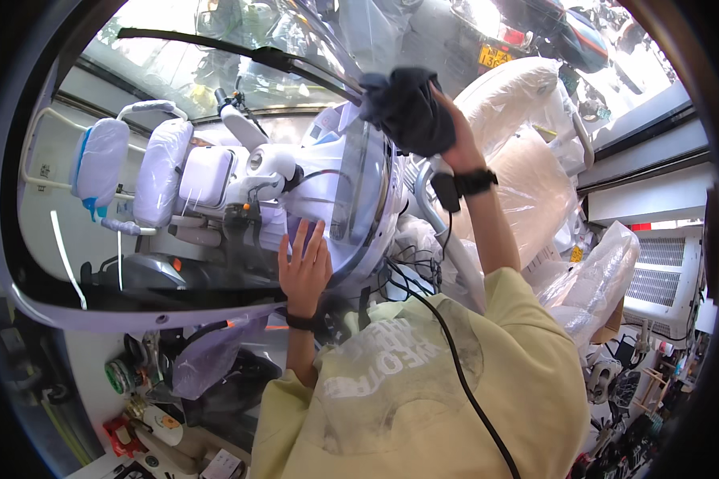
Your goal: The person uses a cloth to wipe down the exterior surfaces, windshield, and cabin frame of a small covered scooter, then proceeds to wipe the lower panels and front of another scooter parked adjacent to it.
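Observation:
My right hand grips a bunched dark cloth near the upper edge of a vehicle's windshield. Next to the cloth is the inner end of a black wiper, whose arm runs up and left across the glass. My left hand lies with its palm towards the lower part of the windshield, fingers spread a little and holding nothing. Light purple bodywork frames the glass. Through it, or mirrored in it, appear white padded seats and a handlebar.
Plastic-wrapped seats or panels crowd the right side, beside a grey metal tube. Black cables hang near my chest. A white vented unit stands far right. Parked motorbikes are beyond. Assorted items lie on a lower-left surface.

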Demonstrator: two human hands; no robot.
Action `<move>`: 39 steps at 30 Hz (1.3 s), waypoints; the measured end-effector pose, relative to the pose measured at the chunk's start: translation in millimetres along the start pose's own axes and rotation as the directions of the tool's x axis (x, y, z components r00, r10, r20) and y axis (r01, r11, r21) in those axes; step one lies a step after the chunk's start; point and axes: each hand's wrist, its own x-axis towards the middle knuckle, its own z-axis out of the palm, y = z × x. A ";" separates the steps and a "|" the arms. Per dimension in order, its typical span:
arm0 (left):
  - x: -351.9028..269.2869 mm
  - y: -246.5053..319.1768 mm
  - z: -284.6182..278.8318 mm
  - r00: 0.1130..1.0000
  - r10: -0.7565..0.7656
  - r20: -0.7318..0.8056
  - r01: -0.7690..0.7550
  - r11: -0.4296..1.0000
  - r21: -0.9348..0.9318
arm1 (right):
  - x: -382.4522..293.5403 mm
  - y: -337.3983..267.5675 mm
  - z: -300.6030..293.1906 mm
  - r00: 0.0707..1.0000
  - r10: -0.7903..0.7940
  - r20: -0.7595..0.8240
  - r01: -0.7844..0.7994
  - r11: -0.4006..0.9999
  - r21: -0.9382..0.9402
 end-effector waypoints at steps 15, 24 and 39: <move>16.5 0.6 -27.2 0.998 0.006 -0.070 -0.027 0.956 -0.292 | -278.4 142.4 33.6 0.930 0.364 -0.049 -0.295 0.819 0.492; -93.7 81.4 -25.3 0.662 0.388 0.642 0.712 -0.055 -0.700 | -328.4 139.0 44.3 0.911 0.318 -0.263 -0.195 0.893 0.405; -175.4 104.7 -29.2 0.593 -0.324 0.737 0.597 -0.438 -0.672 | -351.4 149.0 -73.8 0.772 0.338 -0.538 -0.602 0.120 -0.789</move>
